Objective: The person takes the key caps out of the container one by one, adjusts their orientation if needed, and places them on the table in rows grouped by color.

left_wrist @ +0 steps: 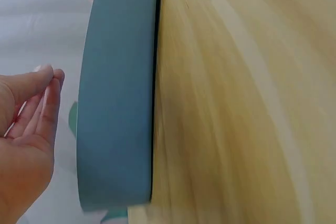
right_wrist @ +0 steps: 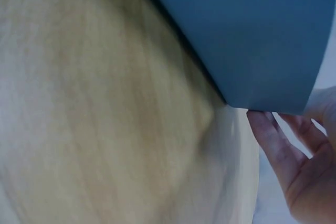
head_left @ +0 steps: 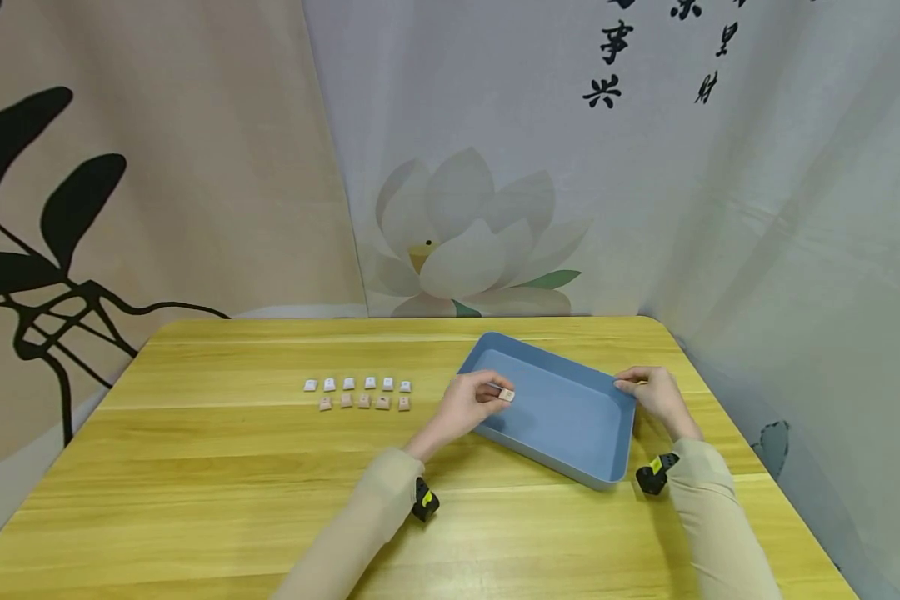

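Note:
My left hand (head_left: 461, 407) is over the left part of a blue rectangular tray (head_left: 570, 429). Between thumb and fingertips it pinches a small beige keycap (head_left: 506, 395), held above the tray floor. In the left wrist view the thumb and fingers of the left hand (left_wrist: 31, 114) meet at their tips beside the tray's outer wall (left_wrist: 118, 93). At the tray's right end, my right hand (head_left: 654, 396) grips the rim near the far corner. The right wrist view shows fingers (right_wrist: 278, 150) against the tray's end wall (right_wrist: 262, 51).
Left of the tray, two rows of keycaps lie on the wooden table (head_left: 195, 492): several white keycaps (head_left: 348, 383) behind, several pinkish-beige keycaps (head_left: 363, 402) in front. A printed curtain (head_left: 480, 100) hangs behind the table's far edge. The tray sits at an angle.

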Demonstrator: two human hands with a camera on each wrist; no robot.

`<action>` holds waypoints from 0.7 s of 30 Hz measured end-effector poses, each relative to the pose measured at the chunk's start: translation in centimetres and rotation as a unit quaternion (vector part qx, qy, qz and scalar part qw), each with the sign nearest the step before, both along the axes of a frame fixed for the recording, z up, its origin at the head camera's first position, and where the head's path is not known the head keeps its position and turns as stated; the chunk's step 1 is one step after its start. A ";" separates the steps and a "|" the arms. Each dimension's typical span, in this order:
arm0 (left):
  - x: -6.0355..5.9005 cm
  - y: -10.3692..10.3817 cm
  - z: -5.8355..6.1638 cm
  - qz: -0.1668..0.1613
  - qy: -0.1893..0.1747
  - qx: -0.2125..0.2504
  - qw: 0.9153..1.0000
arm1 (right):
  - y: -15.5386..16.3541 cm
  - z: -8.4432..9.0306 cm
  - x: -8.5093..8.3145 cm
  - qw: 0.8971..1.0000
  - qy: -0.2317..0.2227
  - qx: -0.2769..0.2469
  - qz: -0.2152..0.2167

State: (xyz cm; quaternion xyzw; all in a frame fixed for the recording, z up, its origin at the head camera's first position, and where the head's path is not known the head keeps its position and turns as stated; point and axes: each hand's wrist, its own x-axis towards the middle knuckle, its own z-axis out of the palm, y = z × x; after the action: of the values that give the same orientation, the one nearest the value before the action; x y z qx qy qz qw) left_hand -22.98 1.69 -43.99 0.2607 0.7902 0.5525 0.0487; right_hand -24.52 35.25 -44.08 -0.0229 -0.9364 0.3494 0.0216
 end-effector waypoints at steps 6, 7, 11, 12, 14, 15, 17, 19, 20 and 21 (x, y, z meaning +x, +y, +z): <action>0.5 -3.0 0.0 0.031 -0.022 0.031 0.999 | 0.0 0.0 0.0 1.000 -0.002 -0.004 0.000; 0.7 -3.7 0.0 0.038 -0.024 0.032 0.998 | 0.0 0.0 0.0 1.000 -0.004 -0.005 0.000; 1.0 -6.3 0.1 0.073 -0.015 0.020 0.997 | -0.1 0.1 0.1 1.000 -0.010 -0.004 0.001; 1.0 -7.0 0.1 0.085 -0.009 0.015 0.996 | -0.1 0.1 0.1 1.000 -0.011 -0.003 0.002; 1.0 -8.5 -0.1 0.110 0.001 0.006 0.994 | -0.1 0.2 0.1 1.000 -0.013 -0.001 0.002; 1.0 -9.2 -0.2 0.121 0.002 0.002 0.993 | -0.1 0.2 0.1 1.000 -0.012 -0.001 0.002; 0.9 -10.8 -0.3 0.146 0.009 -0.009 0.989 | -0.2 0.2 0.1 1.000 -0.012 0.001 0.003; 0.9 -12.5 -0.4 0.164 0.009 -0.023 0.986 | -0.2 0.2 0.0 1.000 -0.010 0.003 0.003; 0.9 -13.3 -0.5 0.173 0.009 -0.031 0.984 | -0.1 0.2 0.0 1.000 -0.009 0.005 0.003; 0.9 -14.2 -0.5 0.181 0.007 -0.038 0.983 | -0.1 0.2 0.0 1.000 -0.008 0.006 0.004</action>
State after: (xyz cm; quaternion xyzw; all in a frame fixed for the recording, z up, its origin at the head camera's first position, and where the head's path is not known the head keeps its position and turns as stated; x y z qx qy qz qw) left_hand -22.04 -12.47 -44.50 0.1149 0.8449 0.5202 -0.0475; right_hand -24.53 35.10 -43.92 -0.0217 -0.9388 0.3435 0.0130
